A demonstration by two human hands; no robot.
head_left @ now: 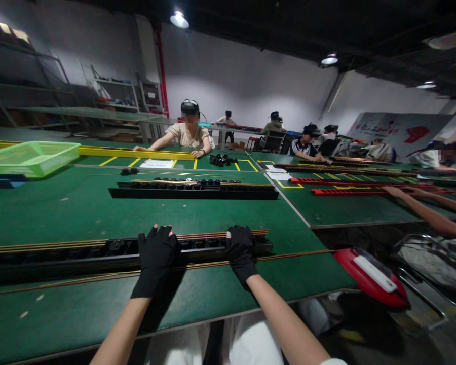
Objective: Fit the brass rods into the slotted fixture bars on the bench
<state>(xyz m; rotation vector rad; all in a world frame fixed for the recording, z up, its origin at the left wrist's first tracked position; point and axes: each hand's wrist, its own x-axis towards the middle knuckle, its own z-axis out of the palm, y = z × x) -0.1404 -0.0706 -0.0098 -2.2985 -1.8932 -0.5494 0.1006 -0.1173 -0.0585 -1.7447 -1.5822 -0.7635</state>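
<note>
A long black channel-shaped rail (201,248) lies across the green table in front of me, with black parts inside and thin brass-coloured rods (197,235) along its far side. My left hand (156,259), in a black fingerless glove, is closed over the rail near its middle. Closer to the rail's right end, my right hand (241,253), gloved alike, is wrapped over it with the thumb on the inner side. The far fingers of both hands are partly hidden. More thin rods (289,256) lie along the rail's near side, passing under my wrists.
A similar black rail (193,191) with rods lies beyond mine. Back left are a light green basket (32,159) and a yellow rail (137,153), with a person (189,133) behind it. Red rails (349,191) and another person's arms (433,208) are at right. A red-and-white object (372,276) sits by the table's right corner.
</note>
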